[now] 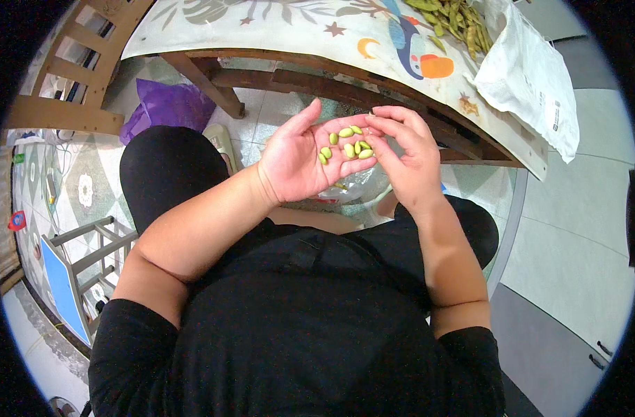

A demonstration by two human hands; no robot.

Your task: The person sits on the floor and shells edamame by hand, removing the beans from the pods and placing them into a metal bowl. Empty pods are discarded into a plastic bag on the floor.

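Observation:
My left hand (294, 165) is held palm up in front of me, its thumb stretched away from the fingers. Several shelled green beans (349, 150) rest on its palm and fingers. At the fingertips of that hand, my right hand (411, 156) is curled with thumb and fingers drawn toward each other. Whatever is between them is too small to make out. Just below the hands, a clear plastic bag (362, 186) shows in part between my legs.
Ahead stands a low wooden table with a printed cover (289, 31). A pile of green bean pods (456, 21) and a white plastic bag (529, 80) lie at its right. On the floor are a purple bag (168, 108) and, at left, a stool with a blue panel (66, 285).

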